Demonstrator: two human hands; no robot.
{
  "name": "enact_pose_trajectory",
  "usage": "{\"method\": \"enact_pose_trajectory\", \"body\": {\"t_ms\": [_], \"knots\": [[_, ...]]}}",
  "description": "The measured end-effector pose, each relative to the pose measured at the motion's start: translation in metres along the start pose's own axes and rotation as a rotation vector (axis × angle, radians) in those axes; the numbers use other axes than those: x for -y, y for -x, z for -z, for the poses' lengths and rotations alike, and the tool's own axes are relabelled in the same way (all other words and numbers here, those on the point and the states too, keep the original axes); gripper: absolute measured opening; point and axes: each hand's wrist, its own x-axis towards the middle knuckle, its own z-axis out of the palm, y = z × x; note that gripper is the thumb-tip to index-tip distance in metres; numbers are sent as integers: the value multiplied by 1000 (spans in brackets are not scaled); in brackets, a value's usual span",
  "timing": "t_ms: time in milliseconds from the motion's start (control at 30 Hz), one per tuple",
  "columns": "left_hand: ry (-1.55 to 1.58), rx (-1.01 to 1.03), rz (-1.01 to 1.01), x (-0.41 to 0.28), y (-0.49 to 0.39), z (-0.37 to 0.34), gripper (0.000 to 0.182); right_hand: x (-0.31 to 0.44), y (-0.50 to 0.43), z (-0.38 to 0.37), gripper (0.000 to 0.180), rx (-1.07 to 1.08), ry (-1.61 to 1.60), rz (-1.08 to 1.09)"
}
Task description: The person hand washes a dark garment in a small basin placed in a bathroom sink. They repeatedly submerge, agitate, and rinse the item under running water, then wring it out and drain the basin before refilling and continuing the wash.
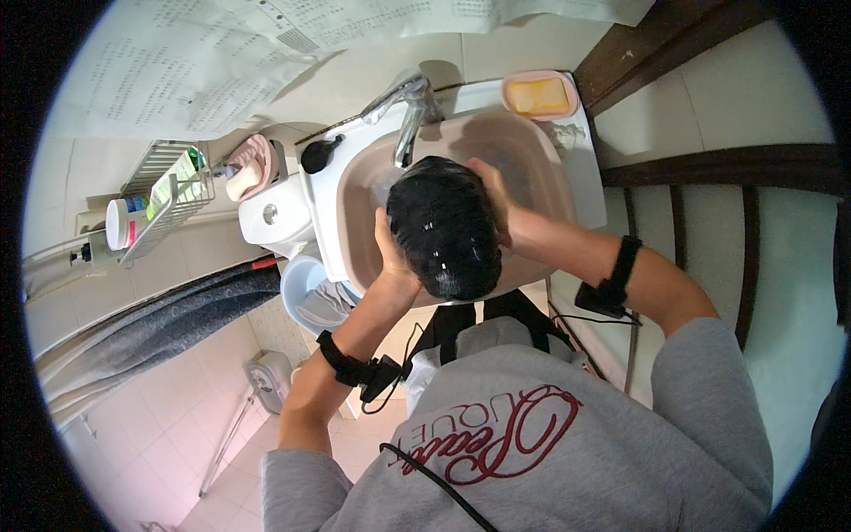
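Observation:
Between my two hands, over the beige washbasin (553,193), is a rounded black object (444,229) with a wet-looking sheen; its exact kind cannot be told. My left hand (393,256) grips its lower left side, thumb along the edge. On its upper right side lies my right hand (495,196); most fingers of both hands are hidden behind or under it. The chrome faucet (411,126) has its spout just above and left of the object. Whether water runs is not clear.
A pink soap dish (508,100) holds a yellow bar at the back right. A small black item (320,154) lies on the left counter. Further left are a toilet tank (282,223), a wire rack (169,206) with containers and a blue basin (292,282) holding cloth.

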Motion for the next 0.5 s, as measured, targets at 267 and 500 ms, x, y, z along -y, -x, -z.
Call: {"method": "enact_pose_trajectory", "body": {"t_ms": [267,500], "knots": [[-83,-93,-238,-11,-13,61,68,-13,-11,22,76,4,209,-5],[-6,-91,-508,-41,33,86,65,15,0,105,44,-184,1309,360]]}}
